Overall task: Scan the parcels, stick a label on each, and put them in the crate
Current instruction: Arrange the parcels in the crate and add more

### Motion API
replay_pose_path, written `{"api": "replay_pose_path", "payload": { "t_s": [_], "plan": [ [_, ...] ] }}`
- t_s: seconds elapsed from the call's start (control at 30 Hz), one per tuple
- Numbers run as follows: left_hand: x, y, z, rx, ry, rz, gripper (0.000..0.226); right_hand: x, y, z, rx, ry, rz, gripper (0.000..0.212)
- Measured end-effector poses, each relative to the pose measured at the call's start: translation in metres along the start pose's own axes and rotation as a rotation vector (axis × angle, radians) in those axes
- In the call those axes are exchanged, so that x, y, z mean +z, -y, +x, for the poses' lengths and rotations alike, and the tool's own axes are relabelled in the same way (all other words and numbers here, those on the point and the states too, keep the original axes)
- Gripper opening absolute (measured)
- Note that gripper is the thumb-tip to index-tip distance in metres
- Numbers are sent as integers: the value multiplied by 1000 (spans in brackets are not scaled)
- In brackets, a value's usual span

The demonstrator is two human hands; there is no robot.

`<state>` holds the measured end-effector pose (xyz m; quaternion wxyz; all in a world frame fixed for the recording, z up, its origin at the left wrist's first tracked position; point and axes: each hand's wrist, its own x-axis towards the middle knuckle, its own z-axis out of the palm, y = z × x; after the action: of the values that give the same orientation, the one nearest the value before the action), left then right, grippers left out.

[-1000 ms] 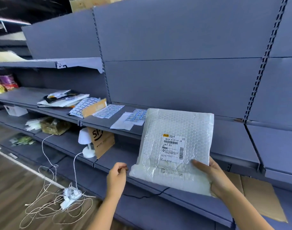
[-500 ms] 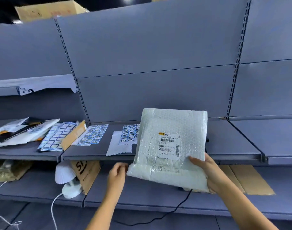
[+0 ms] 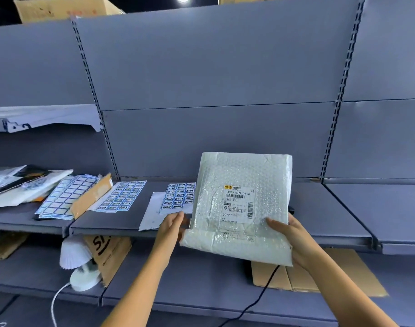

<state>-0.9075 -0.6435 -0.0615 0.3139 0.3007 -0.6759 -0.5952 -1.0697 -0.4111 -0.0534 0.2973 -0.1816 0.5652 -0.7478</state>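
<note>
Grey metal shelving (image 3: 225,67) fills the view. The right hand (image 3: 296,239) grips the bubble-wrapped parcel (image 3: 244,175) at its five o'clock corner, thumb on the front. The left hand (image 3: 170,226) meets its edge at eight o'clock; I cannot tell whether it grips. Sticker sheets (image 3: 180,195) lie at nine o'clock. Labelling looks due: steady the parcel and keep the sticker off the barcode (image 3: 236,196).

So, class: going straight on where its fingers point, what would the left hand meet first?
Probably the left edge of the white bubble-wrap parcel, close beside the left hand. Depth is unclear: if it passed behind, the sheet of blue labels on the grey shelf comes next.
</note>
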Motion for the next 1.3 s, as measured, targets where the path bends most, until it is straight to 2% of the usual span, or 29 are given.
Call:
{"api": "replay_pose_path", "payload": {
  "t_s": [0.27, 0.43, 0.5, 0.63, 0.77, 0.83, 0.9, 0.97, 1.07, 1.1, 1.2, 1.3],
  "plan": [
    [9, 2, 70, -25, 151, 53, 18, 10, 1, 67, -25, -58, -45, 30],
    [14, -3, 128, -43, 315, 7, 41, 19, 1, 119, -40, -15, -110, 34],
    [20, -3, 148, -81, 360, -5, 39, 22, 0, 135, -31, 14, -98, 37],
    [33, 8, 180, -125, 361, -14, 56, 22, -1, 161, -23, 13, -142, 38],
    [44, 10, 199, -118, 302, -110, 32, 19, 8, 177, -84, -62, -175, 27],
    [46, 14, 208, -115, 282, -140, 36, 16, 14, 178, -179, -221, -333, 18],
    [45, 19, 218, -102, 275, -166, 34, 6, 13, 179, -275, -527, -649, 13],
    [44, 24, 225, -108, 270, -180, 37, -8, 7, 180, -304, -717, -923, 18],
    [44, 29, 229, -89, 282, -186, 38, -24, -10, 181, 49, -714, -1287, 55],
    [45, 32, 230, -87, 280, -183, 38, -25, -15, 180, 128, -684, -1349, 59],
    [47, 33, 229, -68, 281, -176, 37, -26, -21, 179, 156, -671, -1415, 55],
    [48, 36, 233, -76, 305, -172, 45, -29, -16, 182, 186, -712, -1333, 42]
  ]
}}
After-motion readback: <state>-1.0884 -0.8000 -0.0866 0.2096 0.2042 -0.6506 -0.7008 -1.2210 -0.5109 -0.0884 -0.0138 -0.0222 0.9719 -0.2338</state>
